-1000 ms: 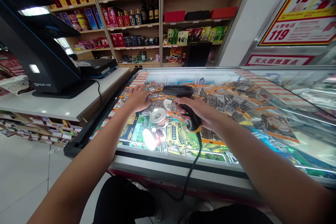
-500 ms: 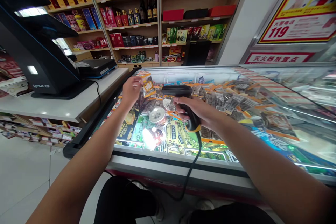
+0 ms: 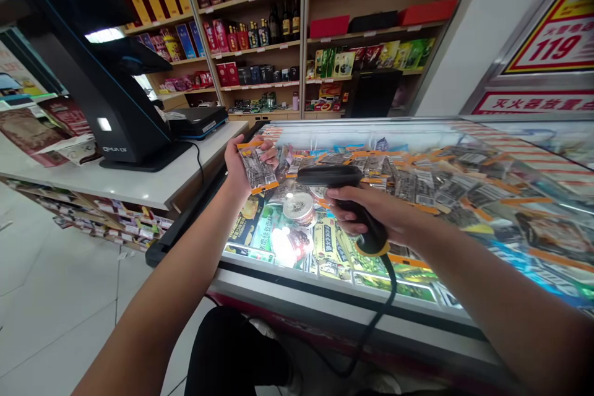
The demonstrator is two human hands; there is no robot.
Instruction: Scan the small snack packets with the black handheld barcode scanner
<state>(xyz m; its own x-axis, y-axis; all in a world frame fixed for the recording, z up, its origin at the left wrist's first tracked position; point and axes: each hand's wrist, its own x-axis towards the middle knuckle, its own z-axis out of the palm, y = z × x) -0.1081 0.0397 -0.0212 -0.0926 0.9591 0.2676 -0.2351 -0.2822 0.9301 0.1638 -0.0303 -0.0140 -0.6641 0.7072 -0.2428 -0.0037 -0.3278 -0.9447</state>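
Over the near left corner of a glass-topped freezer [image 3: 273, 288], my left hand [image 3: 237, 164] grips a clear snack packet [image 3: 258, 168] with orange ends. The packet's printed back, with small text and a barcode-like patch, faces up toward me. My right hand [image 3: 366, 210] is wrapped round the handle of a black barcode scanner [image 3: 330, 176], whose head points left at the packet. From the yellow-ringed base of its handle a black cable [image 3: 392, 297] hangs down over the freezer's front. Below both hands lie round ice cream tubs [image 3: 298, 206] and green-yellow packs [image 3: 330, 241].
Many orange-edged packets [image 3: 445, 182] spread across the freezer to the right. At left, a counter [image 3: 139, 182] bears a dark checkout terminal [image 3: 125, 105] and a black scale [image 3: 197, 120]. Shelves of boxes and bottles [image 3: 288, 21] stand behind. A red-and-white sign [image 3: 547, 43] hangs at right.
My left hand has turned the packet over, so its printed back shows instead of its orange front. The view has swung left; the scanner stays in my right hand.
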